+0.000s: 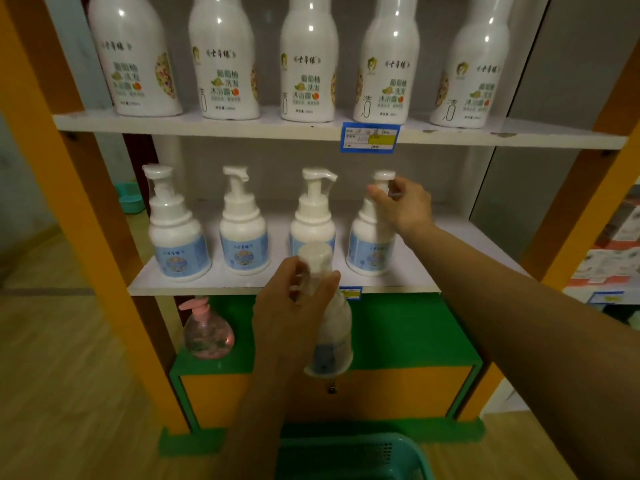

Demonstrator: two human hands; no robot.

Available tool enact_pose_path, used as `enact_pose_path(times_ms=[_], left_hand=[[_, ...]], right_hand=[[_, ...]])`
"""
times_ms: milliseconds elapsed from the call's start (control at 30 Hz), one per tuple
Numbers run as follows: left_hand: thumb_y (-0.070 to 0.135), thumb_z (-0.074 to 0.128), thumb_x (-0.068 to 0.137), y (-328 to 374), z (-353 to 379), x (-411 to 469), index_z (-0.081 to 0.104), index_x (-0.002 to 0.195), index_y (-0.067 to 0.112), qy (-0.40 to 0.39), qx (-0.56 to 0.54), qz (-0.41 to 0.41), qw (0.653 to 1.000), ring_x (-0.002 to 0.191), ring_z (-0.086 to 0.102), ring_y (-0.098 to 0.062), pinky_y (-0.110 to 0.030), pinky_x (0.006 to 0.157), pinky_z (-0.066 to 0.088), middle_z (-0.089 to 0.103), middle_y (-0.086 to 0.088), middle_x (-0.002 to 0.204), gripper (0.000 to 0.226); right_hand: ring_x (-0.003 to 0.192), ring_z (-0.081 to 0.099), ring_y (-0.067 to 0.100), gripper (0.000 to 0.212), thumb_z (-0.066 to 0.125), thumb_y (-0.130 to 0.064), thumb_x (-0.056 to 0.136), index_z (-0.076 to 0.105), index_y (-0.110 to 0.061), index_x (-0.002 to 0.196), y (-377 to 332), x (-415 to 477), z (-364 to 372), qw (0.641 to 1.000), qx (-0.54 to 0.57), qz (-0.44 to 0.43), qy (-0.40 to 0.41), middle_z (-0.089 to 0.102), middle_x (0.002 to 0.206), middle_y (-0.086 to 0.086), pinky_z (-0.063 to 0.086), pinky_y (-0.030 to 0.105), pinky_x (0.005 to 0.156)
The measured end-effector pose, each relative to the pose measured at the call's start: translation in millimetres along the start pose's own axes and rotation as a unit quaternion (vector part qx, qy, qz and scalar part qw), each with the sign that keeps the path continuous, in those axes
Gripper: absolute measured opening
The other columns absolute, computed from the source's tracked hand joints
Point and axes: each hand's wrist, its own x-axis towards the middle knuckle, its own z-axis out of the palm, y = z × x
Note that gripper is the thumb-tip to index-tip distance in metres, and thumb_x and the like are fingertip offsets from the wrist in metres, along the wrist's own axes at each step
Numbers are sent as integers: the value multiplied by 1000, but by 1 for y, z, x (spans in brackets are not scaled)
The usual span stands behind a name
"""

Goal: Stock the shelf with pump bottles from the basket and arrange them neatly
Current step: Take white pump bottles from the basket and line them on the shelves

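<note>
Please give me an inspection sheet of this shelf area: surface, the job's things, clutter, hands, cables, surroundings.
Surface: white middle shelf, free space at its right end.
Job's things: four pump bottles in a row on the middle shelf; fifth bottle held in front of it; teal basket on the floor.
Clutter: pink bottle on the green ledge below.
Hands: left hand grips the fifth bottle; right hand on the pump of the rightmost bottle.
Cables: nothing seen.
Surroundings: five tall white bottles on the top shelf; orange frame; wooden floor.
</note>
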Motion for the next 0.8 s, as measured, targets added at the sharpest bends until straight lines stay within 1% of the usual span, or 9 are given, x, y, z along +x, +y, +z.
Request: enact_pose_path(times_ms=[100,167,267,333,467,500,600,700,800], left_hand=[[41,65,76,2,1,-1,58,92,19,-8,-7,-2,1000,90,62,-8,-42,83,55,65,10,93,28],[45,65,72,4,3,-3,58,89,19,-12,-10,1,1000,90,62,-11,-44,82,55,65,8,92,31],[44,65,72,7,6,-5,57,82,22,-23,-20,-4,1000,89,62,-15,-44,83,55,64,8,85,25],[42,65,73,10,9,-7,56,77,26,-38,-20,-9,999,88,63,-16,-42,82,55,63,9,81,19],[30,68,78,18,17,-13,61,82,16,-60,-34,16,997,82,61,-15,-30,74,51,62,6,77,16],[33,69,76,19,20,-15,63,86,13,-64,-34,21,997,83,61,-15,-31,74,51,63,3,80,22],[45,64,68,23,34,-20,63,89,13,-78,-35,19,996,87,62,-18,-39,80,54,65,1,85,38],[52,62,65,23,51,-25,62,81,18,-80,-34,22,996,82,63,-15,-42,80,55,65,5,77,37],[43,66,68,23,68,-26,61,76,24,-78,-30,18,996,79,63,-11,-40,80,55,66,6,75,21]], right_hand=[[112,55,25,45,61,-37,83,56,-11,119,2,1,2,1000,-14,1,-10,60,122,9,44,38,98],[124,46,26,51,58,-32,86,45,-10,130,3,-8,0,1000,-11,-5,-14,49,136,10,36,35,104],[124,41,22,46,49,-6,88,37,-5,132,15,-53,-11,991,-31,-128,14,38,139,14,27,11,98],[110,46,8,45,45,2,84,42,-10,127,34,-96,-23,987,-4,-156,-48,44,131,8,30,2,90],[115,47,3,51,56,-27,76,42,-29,125,64,-162,-42,960,98,-41,-258,49,127,-8,44,28,100],[115,47,0,55,66,-35,75,41,-33,124,68,-171,-45,955,107,-25,-277,49,126,-13,45,26,98],[111,47,-8,64,76,-38,66,38,-44,116,73,-183,-52,955,104,-8,-278,48,120,-27,46,7,81],[108,50,-6,68,78,-35,65,39,-40,120,84,-181,-56,966,83,-9,-246,51,118,-25,48,9,78],[110,51,-3,70,79,-33,65,40,-35,123,96,-173,-62,969,82,-10,-233,52,118,-23,48,11,80]])
